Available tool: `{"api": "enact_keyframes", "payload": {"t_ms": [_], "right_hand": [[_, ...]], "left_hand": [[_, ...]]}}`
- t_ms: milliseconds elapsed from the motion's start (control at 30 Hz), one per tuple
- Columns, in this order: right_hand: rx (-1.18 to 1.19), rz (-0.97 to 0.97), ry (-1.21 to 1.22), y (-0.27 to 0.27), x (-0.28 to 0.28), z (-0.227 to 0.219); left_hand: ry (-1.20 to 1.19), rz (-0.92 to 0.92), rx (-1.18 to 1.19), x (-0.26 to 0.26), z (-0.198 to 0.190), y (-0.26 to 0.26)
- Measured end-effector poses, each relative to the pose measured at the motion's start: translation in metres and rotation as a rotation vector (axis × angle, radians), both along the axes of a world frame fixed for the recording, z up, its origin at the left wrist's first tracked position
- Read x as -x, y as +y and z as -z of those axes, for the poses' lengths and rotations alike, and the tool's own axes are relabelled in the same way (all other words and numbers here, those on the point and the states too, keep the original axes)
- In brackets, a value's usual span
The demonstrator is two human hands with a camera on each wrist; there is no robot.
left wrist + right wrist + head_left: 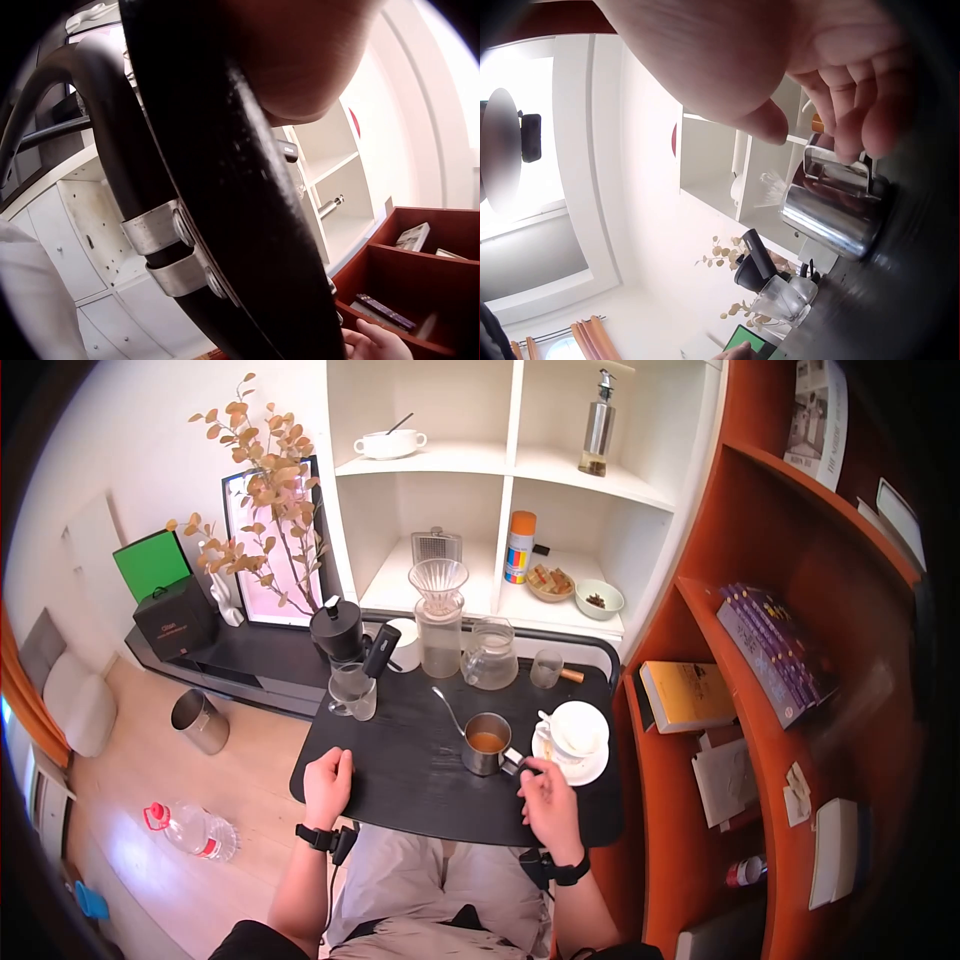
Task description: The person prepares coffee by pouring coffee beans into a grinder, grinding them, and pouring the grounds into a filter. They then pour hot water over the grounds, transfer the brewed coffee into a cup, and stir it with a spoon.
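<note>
A metal pitcher [486, 744] with brown liquid inside stands on the black table [400, 790]. My right hand [548, 806] is at its handle, fingers loosely bent and fingertips right at the metal loop in the right wrist view; the thumb [766, 124] stays apart from them. A spoon [446, 705] shows at the pitcher's far left side. Right of the pitcher, a white cup [577, 732] sits on a saucer [590, 772]. My left hand [328, 785] rests at the table's left front edge, loosely curled, holding nothing.
Along the back stand a black coffee grinder [337, 628], a glass carafe [440, 640] with a ribbed dripper, a glass pot [490, 655] and a small wooden-handled glass [547, 669]. A glass cup [353, 695] is at left. Red bookshelves [665, 760] rise close on the right.
</note>
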State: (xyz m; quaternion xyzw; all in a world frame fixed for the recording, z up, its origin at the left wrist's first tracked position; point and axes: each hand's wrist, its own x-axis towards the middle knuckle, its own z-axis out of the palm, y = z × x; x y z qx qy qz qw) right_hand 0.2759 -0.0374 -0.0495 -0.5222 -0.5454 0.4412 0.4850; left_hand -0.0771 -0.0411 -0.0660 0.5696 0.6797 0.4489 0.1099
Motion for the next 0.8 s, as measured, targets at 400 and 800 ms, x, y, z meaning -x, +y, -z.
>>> {"api": "enact_keyframes", "payload": {"t_ms": [400,800], "right_hand": [[0.17,-0.214,0.047,0.008,0.043,-0.001],[0.187,-0.225,0.027,0.011,0.026,-0.006]], "left_hand": [[-0.009,-0.024,-0.058,0.003,0.003,0.002],[-0.023,-0.028,-0.007,0.001,-0.003,0.001]]}}
